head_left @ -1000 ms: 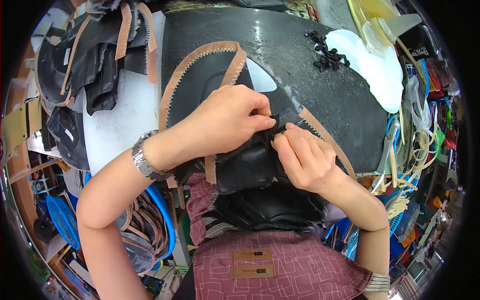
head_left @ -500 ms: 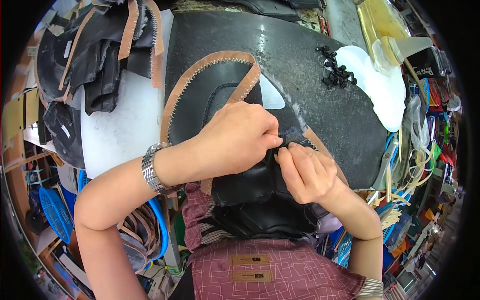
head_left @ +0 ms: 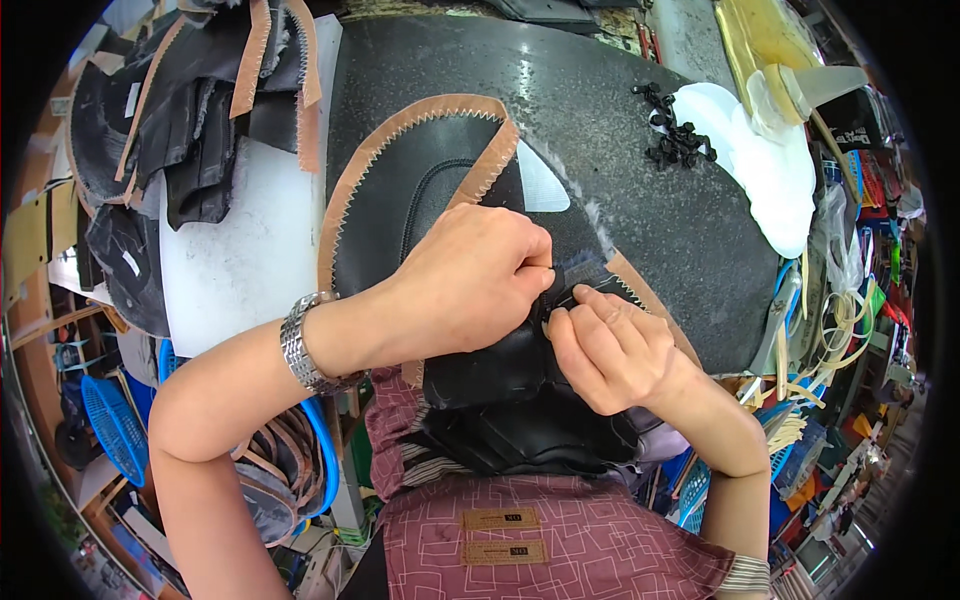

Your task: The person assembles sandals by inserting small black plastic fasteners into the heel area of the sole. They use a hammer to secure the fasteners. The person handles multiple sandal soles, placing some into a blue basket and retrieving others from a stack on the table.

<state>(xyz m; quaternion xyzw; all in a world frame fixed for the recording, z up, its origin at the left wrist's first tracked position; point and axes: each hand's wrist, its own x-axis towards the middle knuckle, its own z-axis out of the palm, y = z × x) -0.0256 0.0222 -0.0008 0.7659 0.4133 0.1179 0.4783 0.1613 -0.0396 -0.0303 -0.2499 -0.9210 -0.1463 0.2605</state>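
Note:
A black leather shoe upper (head_left: 380, 215) lies over the near edge of the work surface, its outline bordered by a tan strip (head_left: 345, 185) with white zigzag stitching. A white patch (head_left: 543, 183) shows near its far end. My left hand (head_left: 480, 275), with a metal watch on the wrist, pinches a narrow black strip resembling a zipper at the middle of the upper. Close beside it, my right hand (head_left: 612, 350) is closed, thumb and fingers gripping the black leather edge. The fingertips hide exactly what lies between them. Folded black leather hangs below my hands, against my patterned apron (head_left: 590, 530).
Small black curled pieces (head_left: 680, 140) lie in a pile beside a white sheet (head_left: 745, 165) at the far right. More tan-edged uppers (head_left: 190, 135) are stacked on a white board (head_left: 240, 270) at the left. Blue baskets (head_left: 113, 430) stand below; pale strips (head_left: 850, 330) hang at the right.
My left fingertips have shifted slightly left and my right hand slightly down, so a dark strip shows between them. The upper stays in nearly the same place.

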